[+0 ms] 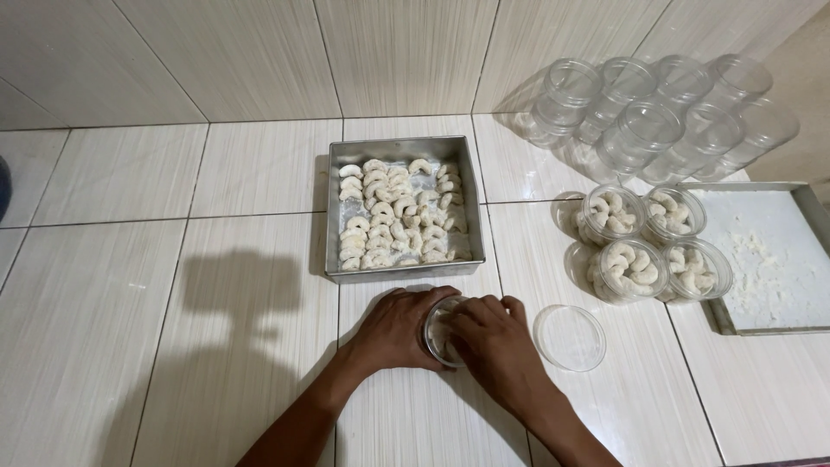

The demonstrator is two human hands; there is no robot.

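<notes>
A small clear round jar (439, 335) stands on the tiled floor just in front of the metal tray. My left hand (396, 330) wraps around its left side. My right hand (491, 342) rests over its top and right side, fingers curled at the jar's mouth. The square metal tray (333, 216) beyond my hands holds several crescent-shaped white cookies (389, 216) in rows. The jar's contents are mostly hidden by my fingers.
A clear round lid (569, 337) lies to the right of my right hand. Several filled jars (644, 240) of cookies stand further right, beside a second metal tray (813, 212) with sugar crumbs. Empty clear jars (648, 108) are stacked against the wall.
</notes>
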